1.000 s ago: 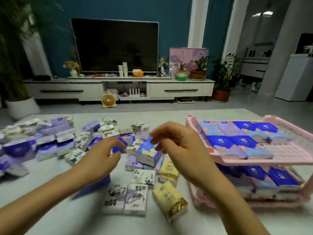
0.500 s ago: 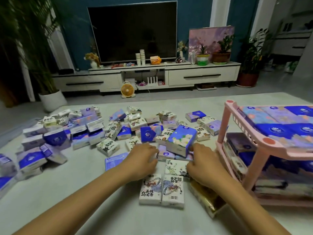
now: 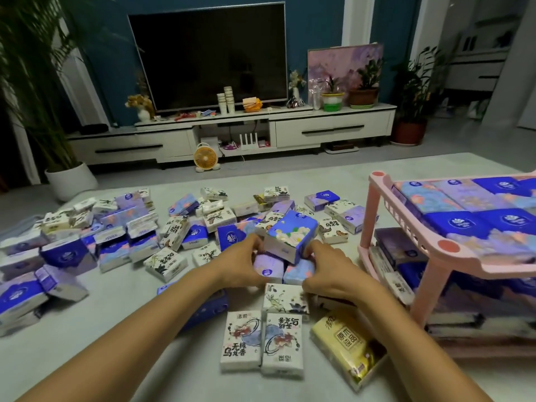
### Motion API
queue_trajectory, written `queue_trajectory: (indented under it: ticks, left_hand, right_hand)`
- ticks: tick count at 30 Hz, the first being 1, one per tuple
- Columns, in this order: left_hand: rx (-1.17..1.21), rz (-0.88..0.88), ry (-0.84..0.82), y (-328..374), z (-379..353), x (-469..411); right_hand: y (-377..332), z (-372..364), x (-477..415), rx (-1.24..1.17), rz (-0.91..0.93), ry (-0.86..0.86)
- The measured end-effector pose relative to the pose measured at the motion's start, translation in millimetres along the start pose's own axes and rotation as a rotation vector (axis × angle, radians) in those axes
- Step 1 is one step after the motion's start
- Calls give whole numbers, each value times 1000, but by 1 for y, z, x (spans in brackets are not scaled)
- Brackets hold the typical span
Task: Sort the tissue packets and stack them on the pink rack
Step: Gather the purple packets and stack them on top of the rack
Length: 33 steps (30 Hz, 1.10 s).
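Observation:
Many tissue packets lie scattered on the pale floor mat. My left hand (image 3: 242, 264) and my right hand (image 3: 326, 272) press in from either side on a purple packet (image 3: 268, 266) and a pale blue packet (image 3: 298, 271) lying side by side. Both hands' fingers curl round the outer edges of this pair. A blue floral packet (image 3: 290, 236) leans tilted on top of the pair, between my fingertips. The pink rack (image 3: 452, 256) stands at the right. Its top shelf carries rows of blue and purple packets, and the lower shelf holds more.
Three white ink-print packets (image 3: 262, 340) and a yellow packet (image 3: 345, 346) lie just in front of my hands. A big heap of packets (image 3: 72, 242) fills the left of the mat. Beyond stand a TV cabinet (image 3: 232, 134), a small fan (image 3: 205, 158) and a potted plant (image 3: 71, 181).
My hands came down from in front of me and closed in on the two packets under the blue floral one. My view swung left, leaving the rack at the right edge.

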State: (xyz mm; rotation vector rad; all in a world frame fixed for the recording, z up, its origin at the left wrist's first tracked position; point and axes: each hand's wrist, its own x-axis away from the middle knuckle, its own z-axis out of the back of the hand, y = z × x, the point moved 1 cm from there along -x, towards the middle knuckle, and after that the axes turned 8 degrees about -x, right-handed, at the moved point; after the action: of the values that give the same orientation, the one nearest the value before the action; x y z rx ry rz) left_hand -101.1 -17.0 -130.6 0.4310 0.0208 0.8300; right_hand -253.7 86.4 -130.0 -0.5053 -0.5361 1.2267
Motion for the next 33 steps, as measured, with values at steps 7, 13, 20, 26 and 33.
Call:
queue_trajectory:
  ticks: [7, 13, 20, 26, 33]
  left_hand:
    - [-350, 60, 172, -10, 30, 38]
    - [-113, -14, 418, 19, 76, 91]
    - [511, -291, 454, 104, 109, 104]
    - [660, -465, 350, 197, 63, 77]
    - [675, -491, 283, 236, 32, 57]
  right_hand:
    - [6, -12, -2, 55, 61, 141]
    - [-39, 8, 54, 254, 377, 183]
    - [-29, 129, 173, -292, 483, 286]
    - [80, 199, 194, -404, 203, 659]
    - [110, 209, 176, -277, -44, 442]
